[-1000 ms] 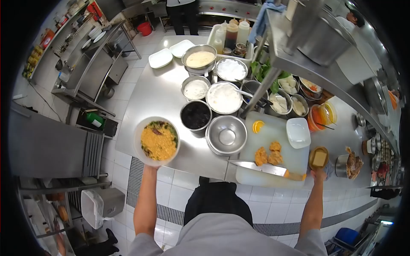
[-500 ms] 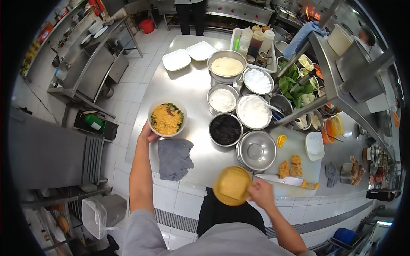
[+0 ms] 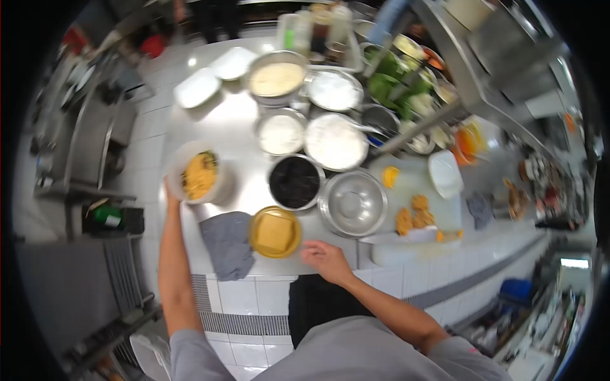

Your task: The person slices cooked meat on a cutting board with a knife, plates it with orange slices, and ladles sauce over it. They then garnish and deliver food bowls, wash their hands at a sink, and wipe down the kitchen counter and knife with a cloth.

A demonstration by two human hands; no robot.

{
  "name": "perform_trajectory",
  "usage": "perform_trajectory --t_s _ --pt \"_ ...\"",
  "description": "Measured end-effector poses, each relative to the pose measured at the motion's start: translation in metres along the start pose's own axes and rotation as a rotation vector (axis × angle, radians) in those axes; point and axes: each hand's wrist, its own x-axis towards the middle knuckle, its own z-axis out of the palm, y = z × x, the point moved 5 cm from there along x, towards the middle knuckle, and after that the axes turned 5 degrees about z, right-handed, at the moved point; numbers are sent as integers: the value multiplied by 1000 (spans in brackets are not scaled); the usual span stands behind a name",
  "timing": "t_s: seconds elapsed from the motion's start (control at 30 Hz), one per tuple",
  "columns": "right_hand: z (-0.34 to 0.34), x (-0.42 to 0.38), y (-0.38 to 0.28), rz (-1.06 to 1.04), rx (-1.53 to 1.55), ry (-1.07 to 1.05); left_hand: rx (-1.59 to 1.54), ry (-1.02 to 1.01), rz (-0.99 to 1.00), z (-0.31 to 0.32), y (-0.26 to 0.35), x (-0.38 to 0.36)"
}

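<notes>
My left hand (image 3: 171, 192) holds a pale round tub (image 3: 220, 184) by its near left side, at the left edge of the steel table. Orange crumbly food (image 3: 201, 176) with dark green bits fills it, and the tub looks tilted. A yellow round plate (image 3: 257, 238) lies at the front of the table, with a flat yellowish square (image 3: 275, 232) on it. Just right of the plate is my right hand (image 3: 325, 260), fingers stretched toward it and holding nothing. Between tub and plate lies a crumpled grey cloth (image 3: 227, 244).
Metal pots of white powder (image 3: 335, 143) and a dark-filled pot (image 3: 296, 182) stand mid-table beside an empty steel bowl (image 3: 353, 203). On the right, fried pieces (image 3: 419, 213) lie on a cutting board (image 3: 413, 254). White dishes (image 3: 197, 88) sit at the back left; a steel shelf (image 3: 454, 54) overhangs the right.
My right hand has brought the yellow plate onto the table beside the cloth and let it go. The tub has tipped in my left hand. The whole view has shifted.
</notes>
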Motion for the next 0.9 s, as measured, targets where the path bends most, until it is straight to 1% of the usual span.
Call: perform_trajectory --t_s 0.03,0.07,0.1,0.13,0.17,0.2,0.23,0.27,0.3,0.33,0.37,0.4,0.43,0.5,0.53,0.57,0.6,0.63,0.67,0.7,0.73,0.77,0.8,0.83,0.9 --pt "-4 -11 -6 49 -92 -142 -72 75 -21 -20 -34 5" --pt "-16 -25 -14 1 -186 -154 -114 143 99 -17 -14 -8" --pt "-34 -39 -25 9 -180 -119 548 86 236 24 81 -24" --pt "-53 -58 -41 -85 -297 -86 673 146 223 22 102 -39" --pt "-73 -74 -51 -180 -417 -59 863 172 148 18 125 -50" --pt "-101 -87 -52 -191 -448 27 1053 203 78 18 142 -61" --pt "-132 -102 -56 -298 -516 148 427 575 -191 -3 133 -84" --pt "-171 -112 -51 -307 -581 248 244 689 -128 -34 123 -106" --pt "-209 -124 -50 -316 -676 387 411 793 -142 -24 166 -129" --pt "-246 -135 -51 -409 -812 540 386 872 -66 -8 205 -150" --pt "-279 -143 -54 -491 -1021 607 363 954 8 11 241 -171" --pt "-307 -147 -54 -355 -1080 590 309 917 46 42 273 -184" --pt "-329 -147 -52 -358 -1078 596 258 884 86 78 305 -198" --pt "-363 -137 -37 -420 -1318 581 222 709 158 180 364 -217" --pt "-378 -126 -22 -458 -1299 504 221 611 161 230 377 -228" --pt "-391 -120 -13 -465 -1296 495 226 518 160 278 386 -242" --pt "-399 -110 -5 -473 -1307 429 103 395 113 330 390 -256" --pt "-404 -103 2 -482 -1315 361 246 214 269 382 399 -266" --pt "-409 -103 2 -494 -1307 344 157 0 256 435 402 -275" --pt "-413 -109 0 -452 -1224 271 153 -160 309 489 424 -273" --pt "-420 -118 -3 -407 -1142 205 311 -303 345 532 440 -272" --pt "-432 -134 -7 -409 -1136 201 306 -327 406 570 441 -272" --pt "-449 -153 -6 -292 -1190 199 303 -338 365 600 430 -273" --pt "-468 -173 -1 -175 -1243 200 306 -339 364 623 418 -271" --pt "-519 -224 14 -72 -1123 203 498 -380 396 671 398 -269"
